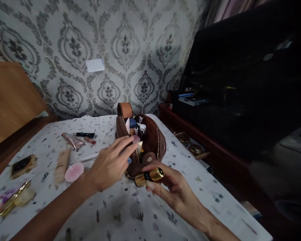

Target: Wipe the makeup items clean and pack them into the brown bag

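A brown cosmetic bag (162,147) stands unzipped on the table, its top facing up. Inside it I see a white-capped dark bottle (142,130), a blue-lidded container (132,123) and a cream-coloured tube (139,146), among other items. My left hand (112,164) reaches over the bag's left rim with its fingers stretched out; nothing shows in its grasp. Its fingertips lie close to a pinkish round item (135,138) in the bag. In front of the bag, my right hand (173,187) pinches a shiny gold cosmetic tube (157,174) with a black band, held tilted.
Left of the bag, the patterned white tablecloth (120,214) bears a pink round lid or dish (74,172), a beige tube (62,164), a metallic pink tube (74,140), a black tube (85,135) and a gold compact (22,165). A dark screen (235,83) rises at right.
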The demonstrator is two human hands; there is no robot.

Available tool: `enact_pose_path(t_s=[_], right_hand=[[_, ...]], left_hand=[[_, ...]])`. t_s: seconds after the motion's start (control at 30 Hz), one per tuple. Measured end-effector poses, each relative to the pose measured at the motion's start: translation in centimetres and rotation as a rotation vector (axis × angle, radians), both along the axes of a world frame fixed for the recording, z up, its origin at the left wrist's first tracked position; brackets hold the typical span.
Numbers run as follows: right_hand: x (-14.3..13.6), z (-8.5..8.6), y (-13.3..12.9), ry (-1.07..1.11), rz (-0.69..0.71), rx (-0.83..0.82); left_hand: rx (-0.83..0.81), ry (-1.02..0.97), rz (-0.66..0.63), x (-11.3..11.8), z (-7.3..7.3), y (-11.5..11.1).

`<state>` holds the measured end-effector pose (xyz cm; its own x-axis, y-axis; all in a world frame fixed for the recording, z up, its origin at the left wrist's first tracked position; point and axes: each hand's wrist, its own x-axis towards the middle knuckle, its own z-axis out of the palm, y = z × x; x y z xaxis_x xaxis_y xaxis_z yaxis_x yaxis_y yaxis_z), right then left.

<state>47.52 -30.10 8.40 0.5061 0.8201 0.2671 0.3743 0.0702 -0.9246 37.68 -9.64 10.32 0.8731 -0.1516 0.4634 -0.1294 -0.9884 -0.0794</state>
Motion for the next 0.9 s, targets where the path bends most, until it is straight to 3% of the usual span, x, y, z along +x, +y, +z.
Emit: enact_pose_path(t_s=[0.17, 0.33, 0.63, 0.77, 0.9], right_hand=[[1.9, 0.8, -1.4, 0.053, -0.063, 0.033], [4.6, 1.6, -2.2, 0.086, -0.162, 0.087], [8.6, 2.4, -1.8, 0.038, -0.289, 0.235], [10.4, 2.1, -1.5, 0.004, -0.303, 0.243], [12.3, 1.5, -0.7, -0.001, -0.281, 0.256]], left_hand=[[0.049, 0.31, -0.035, 2.7, 1.9, -0.6], [0.123, 0.4, -0.022, 2.9, 2.7, -0.9], [0.14, 0.355, -0.061, 2.5, 2.6, -0.7], [0.136, 0.349, 0.015, 2.3, 1.9, -0.5], [0.085, 0.365, 0.01, 2.0, 1.0, 0.0]])
